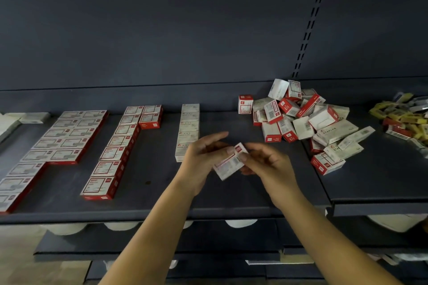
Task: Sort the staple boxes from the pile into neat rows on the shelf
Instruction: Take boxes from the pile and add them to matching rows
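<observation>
Both hands, left hand (pixel 203 157) and right hand (pixel 266 164), pinch one staple box (pixel 229 164) above the shelf (pixel 162 206), apparently orienting it for the rows (pixel 111 152); the pile (pixel 308 120) lies far right.

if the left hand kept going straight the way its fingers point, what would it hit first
The left hand holds a box with the right hand, fingers pointing up and right toward the back of the shelf. Beyond the box, it would probably meet the pile first, though depth is unclear.
</observation>
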`<control>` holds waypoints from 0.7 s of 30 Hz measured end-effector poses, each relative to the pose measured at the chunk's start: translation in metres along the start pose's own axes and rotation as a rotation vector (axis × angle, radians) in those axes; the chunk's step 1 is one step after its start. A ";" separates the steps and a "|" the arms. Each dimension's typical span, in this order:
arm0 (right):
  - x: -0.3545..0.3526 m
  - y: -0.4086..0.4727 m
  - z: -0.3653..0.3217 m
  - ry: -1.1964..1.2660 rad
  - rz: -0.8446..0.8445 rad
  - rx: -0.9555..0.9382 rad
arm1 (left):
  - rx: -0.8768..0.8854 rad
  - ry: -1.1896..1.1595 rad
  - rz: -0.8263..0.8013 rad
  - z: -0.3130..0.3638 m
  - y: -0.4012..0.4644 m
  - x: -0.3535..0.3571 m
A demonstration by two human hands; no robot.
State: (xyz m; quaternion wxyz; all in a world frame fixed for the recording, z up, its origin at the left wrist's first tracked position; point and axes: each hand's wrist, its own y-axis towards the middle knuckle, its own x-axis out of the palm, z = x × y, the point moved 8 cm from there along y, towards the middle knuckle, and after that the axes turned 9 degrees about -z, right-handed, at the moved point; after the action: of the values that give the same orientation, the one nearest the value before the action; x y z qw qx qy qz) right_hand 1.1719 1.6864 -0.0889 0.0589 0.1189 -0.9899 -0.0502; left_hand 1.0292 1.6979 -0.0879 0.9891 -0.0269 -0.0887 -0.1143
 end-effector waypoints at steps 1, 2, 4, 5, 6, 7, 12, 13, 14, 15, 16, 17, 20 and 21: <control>-0.001 -0.001 0.001 0.038 0.028 -0.005 | -0.018 -0.025 0.003 -0.003 -0.003 -0.002; -0.002 -0.003 0.002 0.077 0.051 -0.007 | -0.033 -0.059 0.000 -0.006 -0.006 -0.003; -0.002 -0.005 0.003 0.136 0.075 -0.009 | -0.045 -0.131 -0.005 -0.009 -0.011 -0.004; 0.000 -0.005 0.003 0.150 0.078 -0.009 | -0.045 -0.160 0.000 -0.010 -0.013 -0.005; 0.001 -0.006 0.004 0.161 0.078 -0.011 | -0.043 -0.186 0.009 -0.010 -0.015 -0.006; 0.003 -0.007 0.003 0.169 0.077 -0.017 | -0.040 -0.210 0.020 -0.010 -0.017 -0.007; 0.010 -0.010 0.001 0.098 0.119 -0.080 | -0.024 -0.301 0.075 -0.010 -0.028 -0.013; 0.009 -0.011 -0.001 -0.039 0.157 -0.128 | -0.019 -0.304 0.099 -0.010 -0.030 -0.015; 0.008 -0.013 -0.007 -0.246 0.213 -0.201 | -0.012 -0.295 0.128 -0.010 -0.032 -0.018; 0.009 -0.015 -0.015 -0.485 0.270 -0.294 | -0.003 -0.279 0.156 -0.009 -0.034 -0.021; 0.014 -0.016 -0.023 -0.695 0.311 -0.391 | 0.010 -0.257 0.182 -0.008 -0.036 -0.025; 0.021 -0.017 -0.026 -0.837 0.316 -0.460 | 0.025 -0.233 0.205 -0.006 -0.038 -0.027; 0.051 -0.020 -0.025 -1.005 0.236 -0.495 | 0.093 -0.109 0.266 0.003 -0.044 -0.031; 0.061 -0.021 -0.023 -1.028 0.202 -0.469 | 0.122 -0.055 0.279 0.008 -0.047 -0.032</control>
State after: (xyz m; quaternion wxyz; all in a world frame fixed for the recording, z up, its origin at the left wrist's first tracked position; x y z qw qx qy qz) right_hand 1.1209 1.6498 -0.0623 -0.4009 -0.0321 -0.8601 -0.3138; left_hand 0.9866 1.6602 -0.0845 0.9924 0.0183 -0.1178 0.0305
